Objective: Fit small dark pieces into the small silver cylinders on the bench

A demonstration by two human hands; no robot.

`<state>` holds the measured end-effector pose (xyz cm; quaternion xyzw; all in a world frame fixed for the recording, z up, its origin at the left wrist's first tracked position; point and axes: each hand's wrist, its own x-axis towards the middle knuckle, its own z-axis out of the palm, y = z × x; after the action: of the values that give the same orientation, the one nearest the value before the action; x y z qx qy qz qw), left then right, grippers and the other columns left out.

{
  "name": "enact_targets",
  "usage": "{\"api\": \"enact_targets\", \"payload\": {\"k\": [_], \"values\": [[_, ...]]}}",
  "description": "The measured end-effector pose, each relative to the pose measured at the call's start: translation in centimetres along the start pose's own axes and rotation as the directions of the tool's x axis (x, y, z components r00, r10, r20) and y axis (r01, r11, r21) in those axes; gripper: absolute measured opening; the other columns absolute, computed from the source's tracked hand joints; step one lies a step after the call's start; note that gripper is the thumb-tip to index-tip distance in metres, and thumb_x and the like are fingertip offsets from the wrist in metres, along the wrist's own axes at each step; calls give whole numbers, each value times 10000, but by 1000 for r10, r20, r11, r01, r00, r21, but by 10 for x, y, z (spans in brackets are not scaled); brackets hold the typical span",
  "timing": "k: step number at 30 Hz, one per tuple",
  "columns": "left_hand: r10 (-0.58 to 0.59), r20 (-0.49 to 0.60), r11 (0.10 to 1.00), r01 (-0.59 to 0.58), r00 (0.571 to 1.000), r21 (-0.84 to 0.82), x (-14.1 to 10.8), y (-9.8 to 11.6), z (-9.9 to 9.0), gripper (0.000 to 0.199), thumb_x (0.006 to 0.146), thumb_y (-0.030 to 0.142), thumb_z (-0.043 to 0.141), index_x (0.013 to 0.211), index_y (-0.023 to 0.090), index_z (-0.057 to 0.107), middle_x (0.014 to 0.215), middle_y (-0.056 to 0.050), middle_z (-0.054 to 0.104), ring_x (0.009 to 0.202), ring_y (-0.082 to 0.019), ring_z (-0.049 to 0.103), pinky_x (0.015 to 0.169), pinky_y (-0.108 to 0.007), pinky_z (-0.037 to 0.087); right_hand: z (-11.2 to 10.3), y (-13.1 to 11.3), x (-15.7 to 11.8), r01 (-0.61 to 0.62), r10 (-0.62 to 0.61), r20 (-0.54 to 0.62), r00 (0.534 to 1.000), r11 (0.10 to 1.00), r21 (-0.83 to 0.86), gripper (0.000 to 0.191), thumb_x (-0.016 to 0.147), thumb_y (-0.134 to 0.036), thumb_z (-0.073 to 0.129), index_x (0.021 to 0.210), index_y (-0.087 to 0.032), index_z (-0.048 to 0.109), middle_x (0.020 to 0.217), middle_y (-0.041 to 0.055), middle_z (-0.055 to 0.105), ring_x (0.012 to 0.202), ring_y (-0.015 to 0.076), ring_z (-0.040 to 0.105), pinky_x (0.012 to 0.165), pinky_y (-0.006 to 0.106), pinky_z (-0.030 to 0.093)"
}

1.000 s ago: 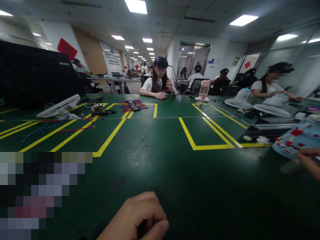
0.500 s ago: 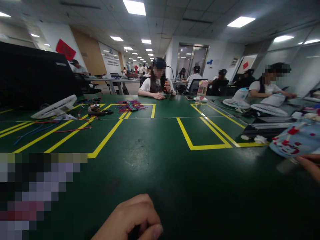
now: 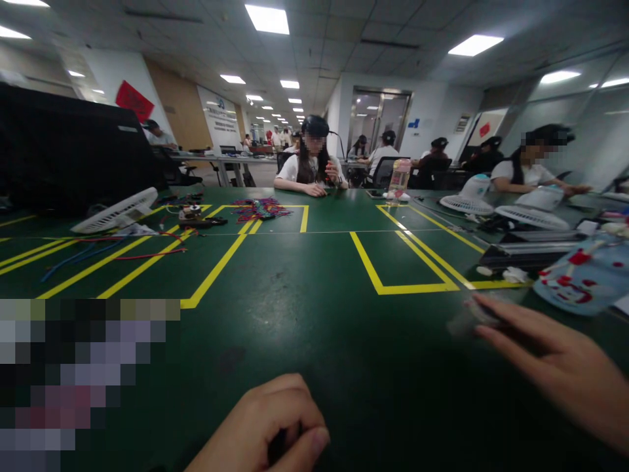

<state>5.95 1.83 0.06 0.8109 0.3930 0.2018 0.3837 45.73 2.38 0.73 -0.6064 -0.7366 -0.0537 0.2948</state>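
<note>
My right hand [image 3: 555,360] reaches in from the right edge over the green table [image 3: 295,275]. Between its thumb and fingers it pinches a small, blurred, see-through object [image 3: 463,319], perhaps a little plastic bag. My left hand [image 3: 275,426] rests near the bottom middle with its fingers curled in; whether anything is inside cannot be made out. Beyond my right hand stands a light blue patterned bag [image 3: 584,278]. Nearby lie a crumpled white piece [image 3: 515,275] and dark metal profiles [image 3: 531,248].
White fans [image 3: 118,211] lie at left and right. Red and blue wires [image 3: 81,255] are at left, and a colourful wire bundle [image 3: 260,209] lies farther back. A bottle [image 3: 398,180] stands at the far edge, where a person [image 3: 309,164] sits. The lower left is pixelated.
My right hand has come in from the right edge towards the middle, bringing the see-through object with it. My left hand has shifted slightly right in the view and stays curled.
</note>
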Motion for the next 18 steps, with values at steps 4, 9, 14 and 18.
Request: {"api": "enact_targets", "payload": {"k": [4,9,14,18], "values": [[-21,-41,1000,21,999,3,0,3,-2,187,880,236,526,709,198,595,740,12,573,672,-131,564,601,-214,419,37,-114,21,185,-285,322,903,933,309,476,892,-323,504,1363,-323,434,1309,8,506,1159,145,524,980,281,477],[-118,-176,989,99,977,-110,-1,-1,-4,168,915,331,486,877,220,608,711,25,536,637,-138,527,576,-221,432,73,-165,28,84,-302,295,906,814,575,475,846,-251,548,1316,-256,482,1232,47,548,1104,143,540,977,291,464],[-68,-280,989,29,958,-142,18,7,-9,238,911,329,530,1133,283,602,969,-10,584,748,-147,558,645,-240,466,86,-162,27,-155,-165,371,914,703,694,450,785,-279,636,1199,-210,472,1081,37,600,934,115,587,826,247,503],[-9,-305,998,-12,952,-67,39,20,-14,149,903,271,557,907,258,706,925,-9,578,783,-153,557,702,-257,467,82,-163,31,-198,-170,409,896,673,713,344,773,-263,654,1079,-200,510,1015,11,603,881,94,582,774,221,489]]}}
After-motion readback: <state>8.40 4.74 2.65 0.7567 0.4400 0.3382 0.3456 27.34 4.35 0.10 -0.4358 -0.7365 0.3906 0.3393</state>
